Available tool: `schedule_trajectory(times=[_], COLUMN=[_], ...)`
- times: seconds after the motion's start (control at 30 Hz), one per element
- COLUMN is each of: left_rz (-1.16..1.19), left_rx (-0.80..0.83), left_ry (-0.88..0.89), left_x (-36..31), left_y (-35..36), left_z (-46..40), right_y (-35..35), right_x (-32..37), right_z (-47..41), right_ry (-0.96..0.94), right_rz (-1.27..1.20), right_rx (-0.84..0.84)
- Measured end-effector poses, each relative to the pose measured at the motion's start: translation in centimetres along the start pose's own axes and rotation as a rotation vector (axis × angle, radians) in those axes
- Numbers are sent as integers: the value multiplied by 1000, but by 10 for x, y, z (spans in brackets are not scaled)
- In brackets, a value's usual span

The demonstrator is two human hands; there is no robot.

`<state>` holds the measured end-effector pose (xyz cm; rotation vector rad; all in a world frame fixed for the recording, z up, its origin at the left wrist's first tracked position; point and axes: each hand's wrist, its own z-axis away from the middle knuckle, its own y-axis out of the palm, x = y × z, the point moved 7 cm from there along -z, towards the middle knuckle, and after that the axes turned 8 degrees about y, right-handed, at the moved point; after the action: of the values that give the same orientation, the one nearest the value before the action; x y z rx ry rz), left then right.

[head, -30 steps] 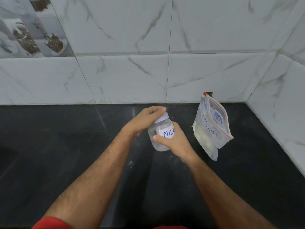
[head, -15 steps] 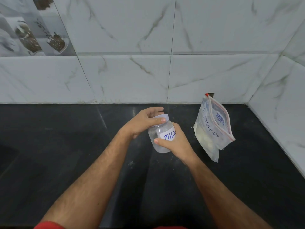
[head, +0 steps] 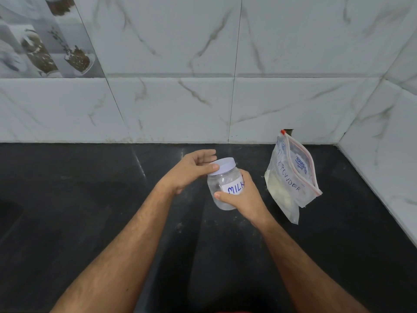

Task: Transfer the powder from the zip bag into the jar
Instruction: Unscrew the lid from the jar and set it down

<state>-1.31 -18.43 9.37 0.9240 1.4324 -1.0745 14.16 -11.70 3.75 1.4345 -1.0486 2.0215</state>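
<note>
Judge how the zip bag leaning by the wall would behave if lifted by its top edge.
The zip bag is thin clear film, so it would likely flop and fold. Its powder sits low in the bag, so the bottom would probably sag and swing. It looks light, and its zip seems shut.

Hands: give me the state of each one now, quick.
Left hand: grip closed on the white lid.
Right hand: grip closed around the clear jar.

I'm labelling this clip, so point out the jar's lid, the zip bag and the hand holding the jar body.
lid [head: 222, 164]: head view, on its flat white top.
zip bag [head: 287, 184]: head view, on the written front panel.
right hand [head: 244, 201]: head view, on the back of the hand wrapped around the jar [head: 217, 185].
</note>
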Motion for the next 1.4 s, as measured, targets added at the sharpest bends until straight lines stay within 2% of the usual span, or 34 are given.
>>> schedule_trajectory(times=[0.23, 0.53, 0.83, 1.2, 1.4], left_rz=[-56, -158, -123, -165, -143], left_rx=[77, 41, 110, 38, 125], left_ry=[50, 42, 85, 49, 63], left_x=[-15, -15, -26, -25, -34], left_y=[20, 0, 30, 8, 32], left_z=[-4, -1, -8, -5, -10], right_y=[5, -6, -6, -22, -18], right_x=[0, 2, 8, 11, 15], right_z=[5, 6, 16, 16, 19], right_ry=[-4, -4, -29, 2, -25], right_rz=[9, 34, 2, 0, 11], right_rx=[-28, -46, -41, -61, -49])
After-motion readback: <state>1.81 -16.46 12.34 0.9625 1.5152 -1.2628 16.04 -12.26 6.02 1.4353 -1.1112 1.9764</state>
